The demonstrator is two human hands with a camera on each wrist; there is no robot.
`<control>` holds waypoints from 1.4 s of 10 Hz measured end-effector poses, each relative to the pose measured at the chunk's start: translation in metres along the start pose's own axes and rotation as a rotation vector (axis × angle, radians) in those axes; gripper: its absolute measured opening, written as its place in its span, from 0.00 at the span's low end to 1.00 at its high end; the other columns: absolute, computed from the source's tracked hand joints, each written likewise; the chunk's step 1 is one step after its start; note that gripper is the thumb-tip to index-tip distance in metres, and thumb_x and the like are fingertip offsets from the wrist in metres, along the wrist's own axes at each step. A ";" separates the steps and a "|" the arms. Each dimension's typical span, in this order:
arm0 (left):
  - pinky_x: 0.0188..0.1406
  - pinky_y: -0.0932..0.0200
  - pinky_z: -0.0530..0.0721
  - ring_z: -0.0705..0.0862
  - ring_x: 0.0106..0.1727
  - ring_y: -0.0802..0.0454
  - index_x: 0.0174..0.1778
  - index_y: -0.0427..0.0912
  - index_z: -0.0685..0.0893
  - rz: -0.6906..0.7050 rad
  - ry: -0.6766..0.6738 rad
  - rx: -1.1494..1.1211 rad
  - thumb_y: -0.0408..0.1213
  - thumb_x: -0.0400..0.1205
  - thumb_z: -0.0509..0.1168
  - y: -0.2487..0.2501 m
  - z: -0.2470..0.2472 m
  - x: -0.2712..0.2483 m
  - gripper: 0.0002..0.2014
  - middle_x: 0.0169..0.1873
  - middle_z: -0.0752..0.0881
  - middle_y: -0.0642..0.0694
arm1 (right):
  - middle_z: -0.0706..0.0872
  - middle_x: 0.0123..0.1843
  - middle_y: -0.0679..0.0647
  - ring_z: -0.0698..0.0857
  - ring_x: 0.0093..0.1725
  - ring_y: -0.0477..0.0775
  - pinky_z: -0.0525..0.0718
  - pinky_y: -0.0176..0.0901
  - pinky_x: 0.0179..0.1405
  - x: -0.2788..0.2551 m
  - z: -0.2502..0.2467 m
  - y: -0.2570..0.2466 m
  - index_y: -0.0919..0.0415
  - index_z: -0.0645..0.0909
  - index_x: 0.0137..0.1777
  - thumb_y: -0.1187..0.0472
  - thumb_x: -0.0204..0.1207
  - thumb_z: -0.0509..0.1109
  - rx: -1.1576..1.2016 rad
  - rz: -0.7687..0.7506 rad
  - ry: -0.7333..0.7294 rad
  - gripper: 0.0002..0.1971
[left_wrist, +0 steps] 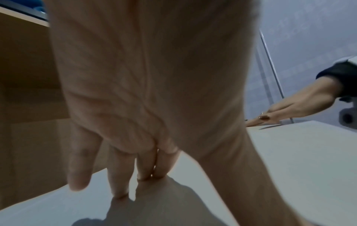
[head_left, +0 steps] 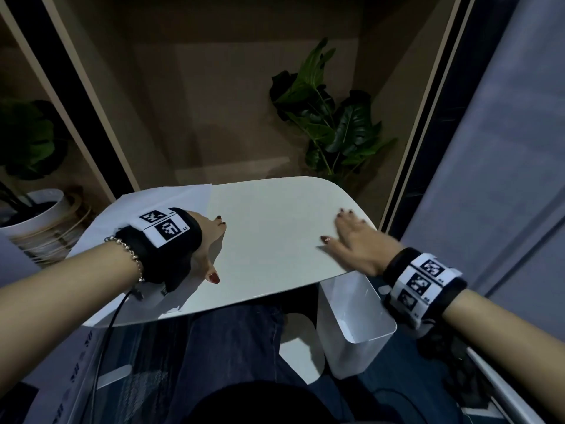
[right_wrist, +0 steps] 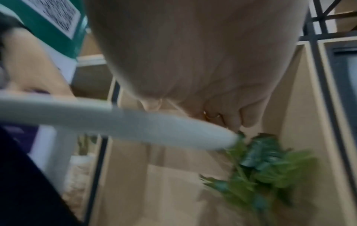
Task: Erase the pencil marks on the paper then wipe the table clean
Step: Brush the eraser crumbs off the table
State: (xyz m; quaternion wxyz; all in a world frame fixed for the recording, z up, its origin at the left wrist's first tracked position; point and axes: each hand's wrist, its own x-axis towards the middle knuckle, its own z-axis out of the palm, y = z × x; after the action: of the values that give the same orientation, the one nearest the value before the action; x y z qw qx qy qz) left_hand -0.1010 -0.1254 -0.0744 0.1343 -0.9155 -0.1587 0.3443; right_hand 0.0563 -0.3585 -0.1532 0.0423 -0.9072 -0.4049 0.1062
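Head view: left hand (head_left: 211,240) lies flat, fingers extended, on the paper (head_left: 171,200) at the counter's (head_left: 275,228) left edge; right hand (head_left: 354,237) rests flat, fingers straight, near the right edge, above a white bin (head_left: 354,325). Left wrist view: fingertips (left_wrist: 119,194) press the counter. Right wrist view: blurred; fingers over the counter's edge.

Office-like indoor nook, small white table (head_left: 275,240), potted plant (head_left: 330,117), white bin (head_left: 354,325), wooden shelving (right_wrist: 309,107)

tall green broad-leaved plant (head_left: 333,117) beyond the far right corner. white rectangular plastic bin (head_left: 354,325) under the near right edge. white round planter (head_left: 33,215) off left.
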 end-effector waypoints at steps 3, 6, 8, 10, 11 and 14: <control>0.77 0.55 0.59 0.57 0.85 0.43 0.84 0.31 0.39 -0.018 0.021 -0.050 0.83 0.41 0.65 -0.002 0.007 0.004 0.85 0.86 0.40 0.42 | 0.38 0.89 0.49 0.37 0.87 0.48 0.34 0.48 0.85 -0.007 0.021 -0.060 0.51 0.41 0.89 0.40 0.87 0.46 0.044 -0.415 -0.097 0.34; 0.76 0.54 0.62 0.63 0.83 0.43 0.86 0.35 0.53 -0.027 -0.050 -0.043 0.92 0.39 0.42 -0.007 -0.003 0.014 0.84 0.87 0.51 0.41 | 0.53 0.87 0.68 0.51 0.87 0.65 0.54 0.63 0.84 0.026 0.005 0.040 0.70 0.52 0.86 0.26 0.78 0.38 0.243 0.413 -0.025 0.51; 0.78 0.51 0.57 0.64 0.82 0.42 0.83 0.36 0.65 -0.159 0.021 -0.284 0.65 0.86 0.42 -0.001 -0.025 0.071 0.40 0.83 0.64 0.38 | 0.41 0.88 0.66 0.41 0.88 0.63 0.46 0.57 0.87 0.026 0.018 0.044 0.69 0.41 0.87 0.28 0.80 0.43 0.285 0.337 0.006 0.50; 0.76 0.55 0.65 0.73 0.75 0.44 0.79 0.35 0.72 -0.242 0.043 -0.449 0.70 0.83 0.43 0.020 -0.065 0.108 0.44 0.76 0.75 0.37 | 0.40 0.88 0.66 0.40 0.88 0.63 0.44 0.54 0.86 0.023 0.022 0.045 0.69 0.38 0.87 0.28 0.80 0.45 0.237 0.281 0.029 0.50; 0.76 0.49 0.67 0.72 0.76 0.40 0.81 0.35 0.68 -0.180 0.143 -0.550 0.69 0.83 0.48 0.031 -0.076 0.148 0.43 0.76 0.73 0.35 | 0.39 0.88 0.65 0.40 0.88 0.62 0.44 0.53 0.86 0.021 0.016 0.047 0.68 0.37 0.87 0.30 0.82 0.45 0.249 0.260 0.005 0.48; 0.78 0.51 0.60 0.63 0.83 0.39 0.83 0.33 0.63 0.009 0.268 -0.537 0.47 0.91 0.51 0.080 -0.099 0.145 0.28 0.83 0.63 0.35 | 0.45 0.89 0.65 0.46 0.88 0.60 0.47 0.49 0.85 0.019 0.014 0.051 0.69 0.41 0.87 0.37 0.87 0.45 0.275 0.208 0.018 0.42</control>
State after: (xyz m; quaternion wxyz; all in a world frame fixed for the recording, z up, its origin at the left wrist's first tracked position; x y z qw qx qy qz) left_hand 0.0848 -0.1569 -0.1158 -0.0942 -0.9564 -0.2208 0.1666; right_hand 0.1028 -0.3785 -0.1781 0.1584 -0.9307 -0.2902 0.1563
